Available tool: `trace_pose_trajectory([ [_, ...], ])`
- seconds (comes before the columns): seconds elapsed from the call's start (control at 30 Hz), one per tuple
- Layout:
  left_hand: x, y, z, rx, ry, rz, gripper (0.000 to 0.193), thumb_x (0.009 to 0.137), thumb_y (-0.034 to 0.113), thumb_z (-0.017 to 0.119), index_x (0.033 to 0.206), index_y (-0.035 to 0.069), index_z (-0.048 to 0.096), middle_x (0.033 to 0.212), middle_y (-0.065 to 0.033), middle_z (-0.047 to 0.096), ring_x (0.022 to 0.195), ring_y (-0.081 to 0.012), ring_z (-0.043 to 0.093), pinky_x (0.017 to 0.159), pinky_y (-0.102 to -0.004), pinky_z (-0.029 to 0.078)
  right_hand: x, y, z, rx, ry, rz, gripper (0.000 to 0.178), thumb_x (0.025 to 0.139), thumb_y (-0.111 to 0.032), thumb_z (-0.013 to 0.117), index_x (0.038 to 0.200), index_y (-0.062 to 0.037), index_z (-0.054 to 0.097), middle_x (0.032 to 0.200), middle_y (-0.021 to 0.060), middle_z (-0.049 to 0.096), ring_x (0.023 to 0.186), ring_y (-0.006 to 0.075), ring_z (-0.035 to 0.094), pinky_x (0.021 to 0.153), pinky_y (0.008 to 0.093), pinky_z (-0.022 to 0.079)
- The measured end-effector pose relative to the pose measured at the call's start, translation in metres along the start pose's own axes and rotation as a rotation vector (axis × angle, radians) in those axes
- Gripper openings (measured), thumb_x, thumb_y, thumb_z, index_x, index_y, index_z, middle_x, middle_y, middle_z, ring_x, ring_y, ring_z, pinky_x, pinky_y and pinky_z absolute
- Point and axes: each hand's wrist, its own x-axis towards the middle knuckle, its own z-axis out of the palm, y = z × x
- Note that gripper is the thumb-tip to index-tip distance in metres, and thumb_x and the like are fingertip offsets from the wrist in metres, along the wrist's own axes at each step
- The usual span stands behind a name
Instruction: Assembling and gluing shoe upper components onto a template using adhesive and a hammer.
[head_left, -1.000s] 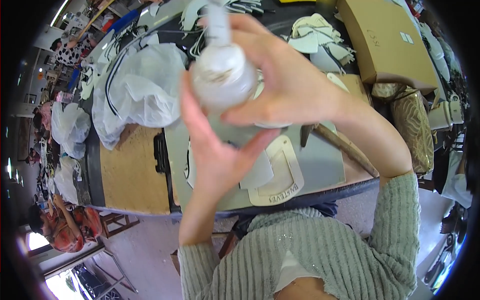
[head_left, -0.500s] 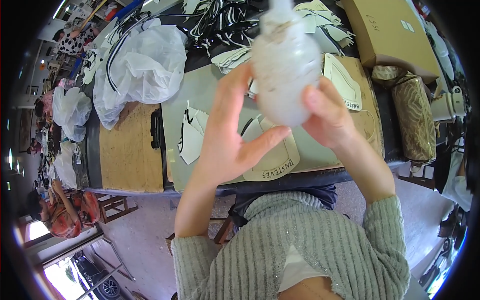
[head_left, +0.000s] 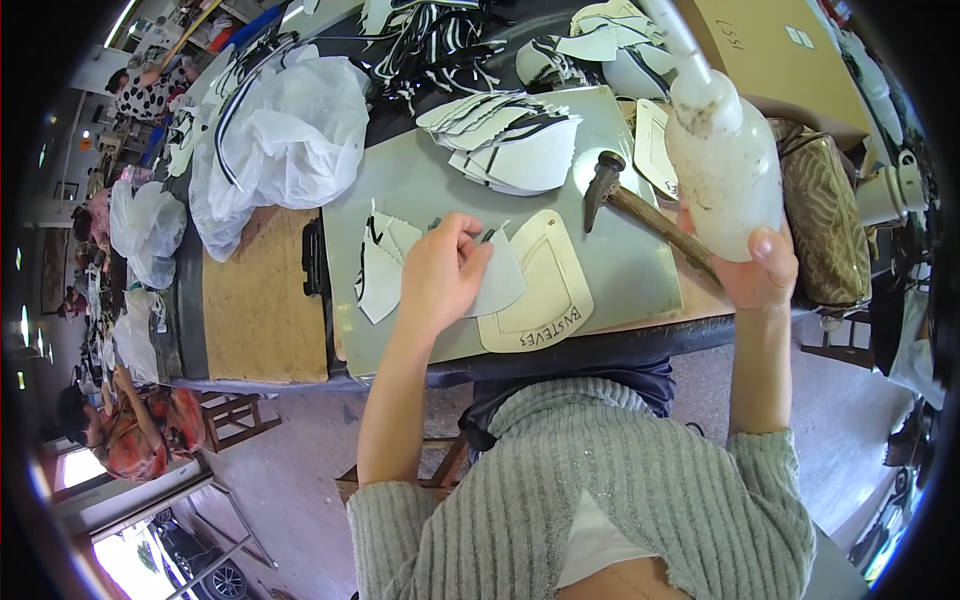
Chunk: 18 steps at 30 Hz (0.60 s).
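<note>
A translucent white squeeze bottle point(head_left: 725, 165) with a long nozzle is held up at the right, with my right hand point(head_left: 755, 270) wrapped round its lower part. Over the grey board point(head_left: 640, 270), my left hand point(head_left: 447, 270) is closed, fingers bent at the edge of a white cut piece point(head_left: 497, 280) with a black strip at its top. That piece overlaps a cream template point(head_left: 548, 290) with a cut-out and dark lettering. Left of my left hand lie more white pieces with black edging point(head_left: 380, 270). A hammer point(head_left: 650, 210) rests between the template and the bottle.
A fanned stack of white pieces point(head_left: 510, 145) lies behind my hands. White plastic bags point(head_left: 285, 130) stand at the left beside a wooden board point(head_left: 262, 300). A cardboard box point(head_left: 770, 60) and a patterned pouch point(head_left: 825, 215) are at the right. Another person point(head_left: 140, 425) sits at far left.
My hands have parted. My right hand has carried the bottle to the right; my left hand has come off it and moved down to the white cut piece, uncovering the hammer and stack.
</note>
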Motion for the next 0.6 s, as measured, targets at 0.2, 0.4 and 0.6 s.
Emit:
trace_pose_trajectory([
  [0.2,0.006,-0.007,0.006,0.226,0.051,0.179,0.01,0.086,0.009,0.06,0.091,0.002,0.057,0.077,-0.0138,0.062,0.07,-0.0329,0.06,0.067,-0.0414,0.048,-0.016,0.052,0.006,0.608,-0.037,0.148,0.094,0.08,-0.043,0.073,0.148,-0.001,0.024,0.141,0.029,0.039,0.118,0.0365,0.054,0.09,0.0429,0.055],
  [0.4,-0.002,0.004,0.0,-0.116,0.115,0.057,0.021,0.082,0.013,0.068,0.093,0.002,0.053,0.08,-0.0145,0.059,0.078,-0.0334,0.059,0.072,-0.0436,0.046,-0.026,0.075,0.02,0.788,-0.048,0.26,0.095,0.078,-0.042,0.074,0.148,-0.0023,0.025,0.143,0.0282,0.039,0.115,0.0319,0.059,0.088,0.0387,0.057],
  [0.6,-0.003,0.004,-0.005,0.245,-0.133,0.235,0.048,0.064,0.02,0.085,0.097,0.001,0.055,0.089,-0.0113,0.058,0.083,-0.027,0.057,0.073,-0.0367,0.047,-0.038,0.09,0.01,0.932,-0.073,0.241,0.096,0.076,-0.037,0.078,0.149,-0.0053,0.024,0.147,0.0287,0.032,0.116,0.0322,0.058,0.085,0.0397,0.058],
])
